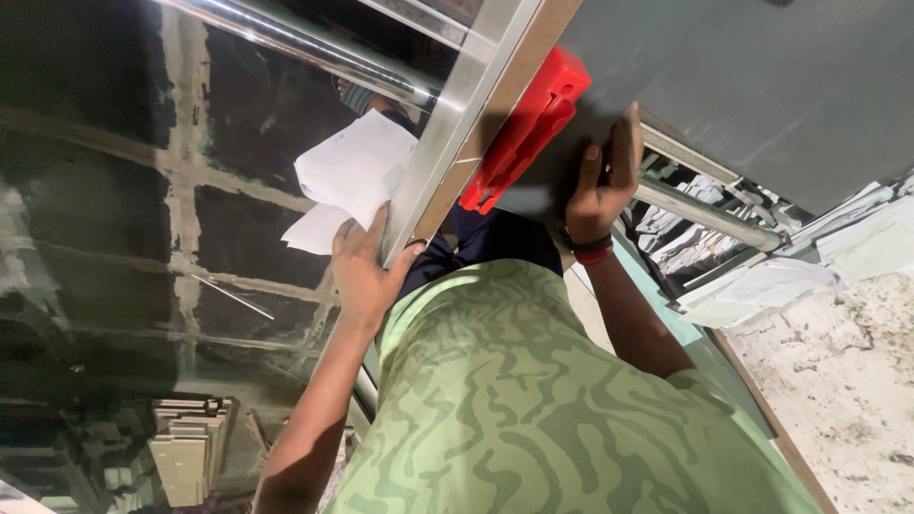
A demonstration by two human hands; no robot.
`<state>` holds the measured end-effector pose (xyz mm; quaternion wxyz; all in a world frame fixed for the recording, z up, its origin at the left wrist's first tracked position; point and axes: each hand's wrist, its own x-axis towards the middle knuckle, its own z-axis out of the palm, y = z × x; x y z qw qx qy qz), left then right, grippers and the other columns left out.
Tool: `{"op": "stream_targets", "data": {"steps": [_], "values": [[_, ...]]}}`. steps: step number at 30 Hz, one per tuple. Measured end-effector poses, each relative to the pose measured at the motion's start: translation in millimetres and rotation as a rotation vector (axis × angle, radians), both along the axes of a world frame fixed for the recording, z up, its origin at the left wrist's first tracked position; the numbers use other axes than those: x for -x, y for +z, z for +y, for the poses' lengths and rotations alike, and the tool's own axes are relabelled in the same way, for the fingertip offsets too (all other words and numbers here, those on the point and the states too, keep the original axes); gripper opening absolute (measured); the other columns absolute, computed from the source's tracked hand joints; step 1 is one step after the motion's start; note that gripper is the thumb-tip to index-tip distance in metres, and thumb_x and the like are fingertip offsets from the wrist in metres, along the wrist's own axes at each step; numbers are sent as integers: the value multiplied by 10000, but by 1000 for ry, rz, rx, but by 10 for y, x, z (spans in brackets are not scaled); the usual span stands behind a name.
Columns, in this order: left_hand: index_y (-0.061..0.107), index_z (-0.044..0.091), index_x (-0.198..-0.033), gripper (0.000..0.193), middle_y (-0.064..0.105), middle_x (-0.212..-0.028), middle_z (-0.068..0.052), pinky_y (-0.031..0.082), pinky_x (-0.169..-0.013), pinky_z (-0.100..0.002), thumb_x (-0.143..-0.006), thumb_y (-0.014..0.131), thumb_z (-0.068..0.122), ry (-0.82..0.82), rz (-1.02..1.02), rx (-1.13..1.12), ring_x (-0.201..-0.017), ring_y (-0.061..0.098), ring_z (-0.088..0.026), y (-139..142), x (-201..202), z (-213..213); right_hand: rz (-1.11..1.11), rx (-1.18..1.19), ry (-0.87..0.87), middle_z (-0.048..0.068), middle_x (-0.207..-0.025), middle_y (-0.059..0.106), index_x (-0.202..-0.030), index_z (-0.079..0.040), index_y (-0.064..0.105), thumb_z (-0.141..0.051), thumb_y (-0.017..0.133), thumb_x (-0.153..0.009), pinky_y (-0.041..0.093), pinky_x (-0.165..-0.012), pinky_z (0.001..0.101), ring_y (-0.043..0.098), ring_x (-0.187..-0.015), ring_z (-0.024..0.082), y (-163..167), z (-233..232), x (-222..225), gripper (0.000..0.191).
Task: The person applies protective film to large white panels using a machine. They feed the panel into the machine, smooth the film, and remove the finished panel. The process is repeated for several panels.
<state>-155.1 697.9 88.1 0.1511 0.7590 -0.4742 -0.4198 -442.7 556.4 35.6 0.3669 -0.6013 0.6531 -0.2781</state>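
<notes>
Gripping metal frame (447, 143) edge, left hand (367, 266); right hand (600, 190) pressing grey panel (762, 86).

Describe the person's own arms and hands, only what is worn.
Both arms are bare to the shoulder region; a green patterned shirt covers the torso. The right hand has a dark and a red band at the wrist. The left hand wears nothing visible.

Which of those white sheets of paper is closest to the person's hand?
The loose white sheets just above the left hand, beside the metal frame edge it touches. The paper stacks at the right sit apart from either hand.
</notes>
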Motion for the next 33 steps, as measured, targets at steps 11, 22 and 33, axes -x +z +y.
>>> {"op": "stream_targets", "data": {"steps": [11,22,33], "values": [[630,-66,-1365,747,661,-852,-200,409,-1099,-540,-871,789,472,12,-1,9,-852,638,-379,-22,7,36,92,-1,-44,272,-1410,571,-1355,145,560,-203,599,-1081,464,-1121,404,585,-1290,368,-116,88,90,445],[638,-44,-1365,759,620,-796,-184,415,-1075,-529,-837,812,473,28,-18,18,-821,614,-389,-21,4,52,70,23,-42,274,-1354,586,-1319,151,567,-150,571,-1081,489,-1089,397,615,-1238,369,-99,68,52,384],[653,-51,-1334,744,597,-752,-179,442,-1029,-516,-842,820,481,23,-25,20,-762,585,-378,-42,-6,39,25,32,-45,206,-1261,598,-1337,123,573,-110,565,-1089,501,-950,326,600,-1043,239,-58,43,-2,340]]}}
